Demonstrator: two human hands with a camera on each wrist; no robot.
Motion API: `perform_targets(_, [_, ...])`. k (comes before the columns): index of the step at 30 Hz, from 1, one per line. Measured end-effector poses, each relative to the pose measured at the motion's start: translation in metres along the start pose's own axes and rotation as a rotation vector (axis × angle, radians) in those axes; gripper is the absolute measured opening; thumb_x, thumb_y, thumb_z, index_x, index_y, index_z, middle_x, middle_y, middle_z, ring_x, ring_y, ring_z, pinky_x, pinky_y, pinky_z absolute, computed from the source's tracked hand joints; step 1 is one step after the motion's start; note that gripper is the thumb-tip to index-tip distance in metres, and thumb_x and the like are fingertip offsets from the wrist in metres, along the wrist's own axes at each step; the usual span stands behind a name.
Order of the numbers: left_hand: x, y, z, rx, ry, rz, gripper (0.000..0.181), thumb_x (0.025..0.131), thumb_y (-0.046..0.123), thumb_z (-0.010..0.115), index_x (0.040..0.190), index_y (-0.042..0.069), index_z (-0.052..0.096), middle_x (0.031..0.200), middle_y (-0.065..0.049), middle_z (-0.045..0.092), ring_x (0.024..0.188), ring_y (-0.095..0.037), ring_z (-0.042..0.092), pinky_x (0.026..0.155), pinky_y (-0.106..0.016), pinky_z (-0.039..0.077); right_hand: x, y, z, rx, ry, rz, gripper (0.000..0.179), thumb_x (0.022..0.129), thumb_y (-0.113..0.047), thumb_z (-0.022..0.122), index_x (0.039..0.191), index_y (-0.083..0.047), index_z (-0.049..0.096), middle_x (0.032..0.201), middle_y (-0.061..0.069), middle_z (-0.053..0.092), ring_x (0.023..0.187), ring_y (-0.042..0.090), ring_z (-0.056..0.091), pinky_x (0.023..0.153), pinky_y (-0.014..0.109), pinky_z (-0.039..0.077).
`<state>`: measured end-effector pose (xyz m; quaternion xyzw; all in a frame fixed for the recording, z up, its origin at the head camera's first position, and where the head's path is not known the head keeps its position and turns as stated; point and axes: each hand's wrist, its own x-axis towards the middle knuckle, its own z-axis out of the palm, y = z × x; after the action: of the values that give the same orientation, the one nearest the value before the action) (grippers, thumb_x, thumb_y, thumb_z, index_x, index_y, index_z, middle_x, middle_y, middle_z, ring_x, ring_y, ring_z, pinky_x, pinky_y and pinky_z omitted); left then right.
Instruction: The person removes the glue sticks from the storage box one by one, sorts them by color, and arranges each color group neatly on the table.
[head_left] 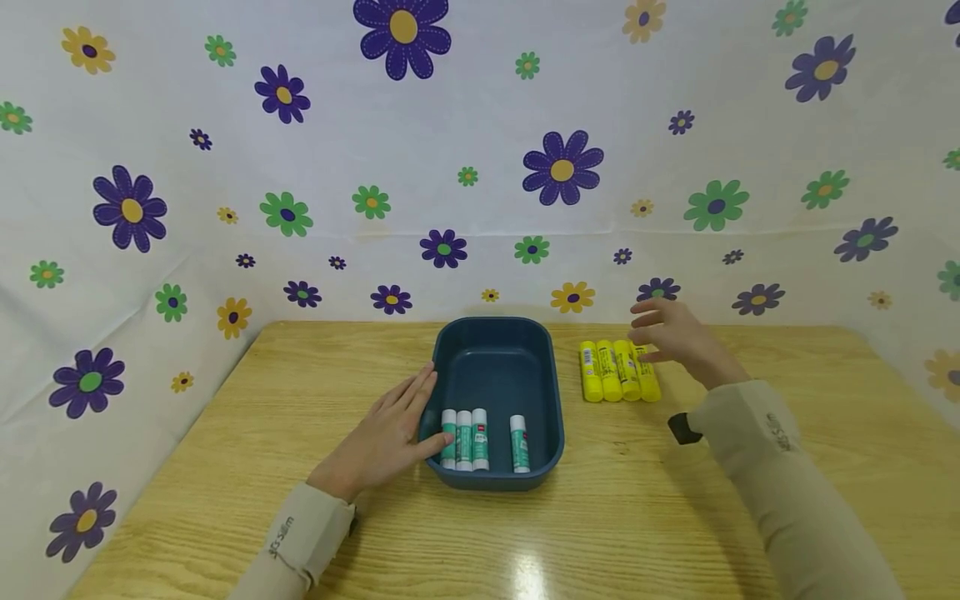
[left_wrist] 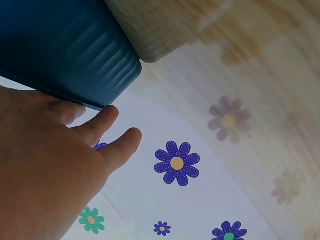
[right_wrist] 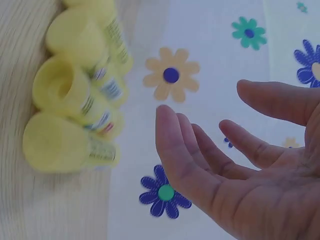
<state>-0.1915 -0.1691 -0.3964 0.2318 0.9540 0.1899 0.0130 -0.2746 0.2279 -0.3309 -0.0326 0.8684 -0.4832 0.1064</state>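
Note:
A dark blue plastic bin (head_left: 495,333) stands mid-table, with several green-and-white glue sticks (head_left: 480,446) upright or leaning near its front wall. Three are grouped at the left and one is apart at the right. My left hand (head_left: 382,433) rests on the bin's left rim, fingers extended, the thumb over the rim by the glue sticks. Several yellow glue sticks (head_left: 608,372) lie side by side in a row right of the bin. Over the right end of that row hovers my right hand (head_left: 678,337), fingers loosely bent, holding nothing; the right wrist view shows a gap between hand and sticks.
The wooden table (head_left: 480,542) ends at the back against a white flower-print cloth (head_left: 480,108), which also hangs along the left and right sides. A dark strap piece (head_left: 684,428) juts from the right sleeve.

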Motion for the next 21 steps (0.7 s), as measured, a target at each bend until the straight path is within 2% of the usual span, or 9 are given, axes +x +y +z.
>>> perform_targets(9, [0.000, 0.000, 0.000, -0.002, -0.003, 0.000, 0.091, 0.099, 0.055, 0.053, 0.161, -0.001, 0.017, 0.169, -0.012, 0.011, 0.152, -0.039, 0.016, 0.118, -0.063, 0.018, -0.010, -0.011, 0.016, 0.122, -0.139, -0.065, 0.059, 0.104, -0.008, 0.054, 0.152, 0.010, 0.025, 0.146, 0.039, 0.037, 0.124, 0.050, 0.053, 0.096, 0.051, 0.052])
perform_targets(13, [0.000, 0.000, 0.000, -0.002, -0.003, 0.001, 0.090, 0.100, 0.055, 0.054, 0.161, -0.001, 0.017, 0.169, -0.012, 0.011, 0.152, -0.040, 0.016, 0.118, -0.063, 0.018, -0.014, -0.015, 0.025, 0.153, -0.171, -0.105, 0.059, 0.103, -0.008, 0.056, 0.150, 0.010, 0.027, 0.144, 0.039, 0.039, 0.122, 0.050, 0.056, 0.093, 0.050, 0.054])
perform_targets(21, [0.000, 0.000, 0.000, 0.011, 0.004, 0.005, 0.090, 0.100, 0.053, 0.054, 0.161, -0.001, 0.017, 0.169, -0.012, 0.011, 0.152, -0.039, 0.016, 0.119, -0.062, 0.018, -0.018, -0.024, 0.048, 0.199, -0.200, -0.123, 0.057, 0.100, -0.006, 0.061, 0.148, 0.009, 0.033, 0.141, 0.037, 0.044, 0.118, 0.049, 0.060, 0.088, 0.048, 0.057])
